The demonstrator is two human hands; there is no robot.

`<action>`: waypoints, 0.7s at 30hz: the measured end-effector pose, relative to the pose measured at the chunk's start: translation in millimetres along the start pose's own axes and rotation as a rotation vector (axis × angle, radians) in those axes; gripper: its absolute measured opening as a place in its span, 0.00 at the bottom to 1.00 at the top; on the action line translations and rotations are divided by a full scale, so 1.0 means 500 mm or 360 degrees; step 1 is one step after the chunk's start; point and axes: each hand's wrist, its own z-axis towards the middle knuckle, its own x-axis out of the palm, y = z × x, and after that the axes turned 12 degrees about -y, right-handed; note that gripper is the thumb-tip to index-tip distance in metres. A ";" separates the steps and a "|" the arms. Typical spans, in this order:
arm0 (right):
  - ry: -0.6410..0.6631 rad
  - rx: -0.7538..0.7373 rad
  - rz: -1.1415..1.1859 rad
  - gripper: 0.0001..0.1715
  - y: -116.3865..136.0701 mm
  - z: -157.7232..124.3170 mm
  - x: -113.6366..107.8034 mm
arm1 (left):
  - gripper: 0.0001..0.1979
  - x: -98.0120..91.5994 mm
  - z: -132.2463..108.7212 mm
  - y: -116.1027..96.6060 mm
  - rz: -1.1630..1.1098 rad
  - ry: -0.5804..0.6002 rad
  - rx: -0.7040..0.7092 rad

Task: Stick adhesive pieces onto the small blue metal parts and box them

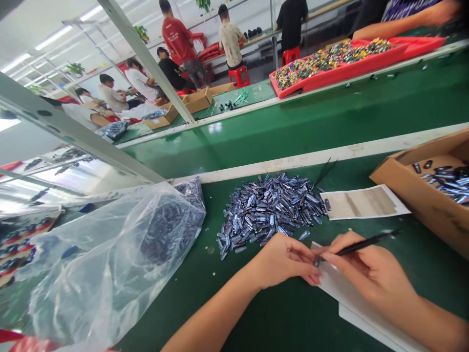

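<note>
My left hand (287, 260) is closed, its thumb and fingers pinching a small, glossy dark piece (317, 261). My right hand (370, 274) grips a slim black pen-like tool (361, 244); whether it is tweezers or a pen I cannot tell. Its fingertips meet the piece at the left fingertips. Under the right hand lie white sheets (346, 296). Just beyond both hands is a heap of small, long blue-grey plastic pieces (271, 208). A pale card with grey-brown bands (362, 203) lies right of the heap, with one piece on its left end.
A clear plastic bag (110, 264) with more pieces lies at left. A cardboard box (417, 195) holding similar pieces stands at right. Thin black strands (324, 172) lie behind the heap. Across the green belt (293, 127) sits a red tray (289, 90) of colourful parts. Several people work beyond.
</note>
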 end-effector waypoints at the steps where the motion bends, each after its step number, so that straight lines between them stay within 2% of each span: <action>1: -0.0026 -0.0123 0.0029 0.04 0.000 -0.003 -0.001 | 0.17 0.000 -0.001 -0.002 -0.0045 0.0017 -0.0001; 3: -0.0041 -0.0389 0.0080 0.08 0.003 -0.010 -0.005 | 0.16 0.001 -0.005 -0.009 -0.0108 0.0043 0.0004; 5: -0.0006 -0.0545 0.0076 0.16 0.006 -0.016 -0.009 | 0.15 0.002 -0.009 -0.016 -0.0145 0.0043 0.0016; 8: 0.0043 -0.0545 0.0045 0.20 0.011 -0.021 -0.014 | 0.15 0.006 -0.014 -0.021 -0.0156 0.0014 0.0038; 11: -0.0092 -0.0495 0.0187 0.20 0.013 -0.021 -0.012 | 0.16 0.007 -0.014 -0.018 -0.0110 -0.0018 0.0067; 14: -0.0354 -0.0259 0.0265 0.11 0.014 -0.013 -0.006 | 0.15 0.001 -0.014 -0.019 -0.0024 -0.0158 0.0166; 17: -0.0397 0.0177 0.0381 0.02 0.015 -0.001 0.002 | 0.11 0.001 -0.014 -0.047 0.0181 -0.0389 0.0412; 19: -0.0313 0.0400 0.0533 0.08 0.016 0.008 0.005 | 0.08 0.024 -0.009 -0.088 0.0446 -0.0491 0.0743; 21: -0.0231 0.0492 0.0597 0.13 0.016 0.015 0.007 | 0.07 0.078 0.003 -0.140 0.0795 -0.0494 0.1182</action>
